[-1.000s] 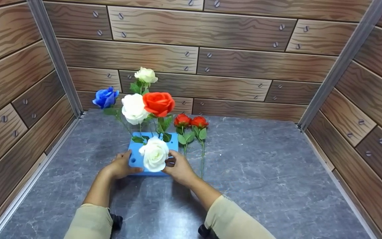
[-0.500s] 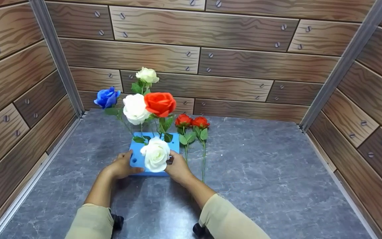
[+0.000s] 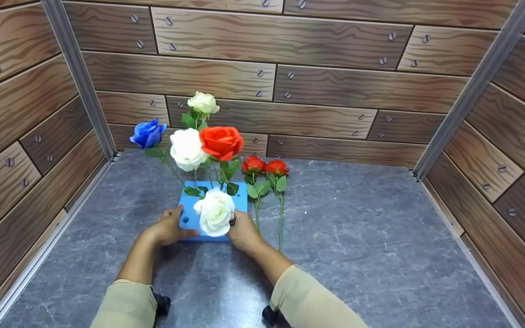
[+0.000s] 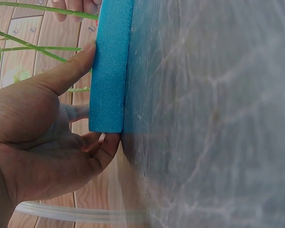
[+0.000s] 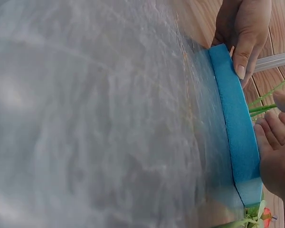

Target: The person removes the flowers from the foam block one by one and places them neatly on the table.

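Note:
A blue foam block (image 3: 190, 210) with holes in its top lies flat on the grey table. My left hand (image 3: 167, 229) grips its front left corner, the thumb (image 4: 72, 69) on the upper edge and fingers curled against the side. Above the block's front part is a white rose (image 3: 217, 212). Beside that bloom, my right hand (image 3: 244, 230) pinches its green stem (image 5: 263, 109) close to the block's top; the bloom hides the fingertips in the head view. Behind it, a blue rose (image 3: 148, 133), another white rose (image 3: 187, 149), a large red rose (image 3: 221, 143) and a cream rose (image 3: 203, 103) stand upright.
Two small red roses, a left one (image 3: 253, 165) and a right one (image 3: 277, 167), lie on the table (image 3: 358, 237) just right of the block. Wood-patterned walls (image 3: 326, 86) enclose the table at the back and both sides.
My right hand has shifted slightly left and its fingers have drawn closer together beside the white rose. The left hand stays on the block, and the view has moved a little.

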The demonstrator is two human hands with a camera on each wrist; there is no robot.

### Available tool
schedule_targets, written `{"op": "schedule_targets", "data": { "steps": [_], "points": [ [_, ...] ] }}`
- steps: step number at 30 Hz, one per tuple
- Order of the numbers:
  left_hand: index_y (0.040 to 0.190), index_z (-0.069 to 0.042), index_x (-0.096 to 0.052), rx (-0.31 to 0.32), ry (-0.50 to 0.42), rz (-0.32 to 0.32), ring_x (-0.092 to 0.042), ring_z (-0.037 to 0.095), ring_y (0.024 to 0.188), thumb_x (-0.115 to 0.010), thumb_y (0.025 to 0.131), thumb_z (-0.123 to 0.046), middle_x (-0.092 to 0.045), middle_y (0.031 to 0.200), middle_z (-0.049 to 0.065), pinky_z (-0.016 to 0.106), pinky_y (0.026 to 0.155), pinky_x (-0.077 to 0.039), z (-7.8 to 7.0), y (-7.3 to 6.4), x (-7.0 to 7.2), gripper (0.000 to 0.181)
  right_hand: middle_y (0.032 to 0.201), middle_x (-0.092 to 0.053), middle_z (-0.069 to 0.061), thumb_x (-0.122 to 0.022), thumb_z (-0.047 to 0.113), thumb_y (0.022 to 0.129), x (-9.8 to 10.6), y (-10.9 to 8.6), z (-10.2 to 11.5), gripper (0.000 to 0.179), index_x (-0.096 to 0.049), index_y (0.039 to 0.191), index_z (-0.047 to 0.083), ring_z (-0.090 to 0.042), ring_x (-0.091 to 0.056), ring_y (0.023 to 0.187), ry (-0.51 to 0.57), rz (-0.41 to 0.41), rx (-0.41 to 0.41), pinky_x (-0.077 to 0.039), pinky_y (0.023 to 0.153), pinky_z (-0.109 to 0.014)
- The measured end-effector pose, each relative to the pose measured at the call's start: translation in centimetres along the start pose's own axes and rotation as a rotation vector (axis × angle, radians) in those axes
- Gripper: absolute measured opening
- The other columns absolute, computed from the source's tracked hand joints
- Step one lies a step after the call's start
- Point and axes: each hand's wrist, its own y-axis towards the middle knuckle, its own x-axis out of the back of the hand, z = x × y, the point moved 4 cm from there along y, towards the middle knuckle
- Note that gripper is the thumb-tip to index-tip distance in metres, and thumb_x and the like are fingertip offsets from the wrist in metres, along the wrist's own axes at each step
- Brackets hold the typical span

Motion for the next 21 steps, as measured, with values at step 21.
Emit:
{"op": "schedule_targets", "data": {
  "steps": [21],
  "points": [
    [0.160,0.001,-0.014,-0.029,-0.021,-0.007,-0.020,0.060,0.146,-0.077,0.084,-0.055,-0.021,0.157,0.038,0.068,0.117,-0.024,0.10,-0.03,0.12,0.113,0.089,-0.078,-0.007,-0.079,0.015,0.082,-0.46,0.14,0.56,0.009,-0.077,0.089,0.009,-0.010,-0.064,0.081,-0.097,-0.097,-0.039,-0.056,0.075,-0.027]
  ]
}}
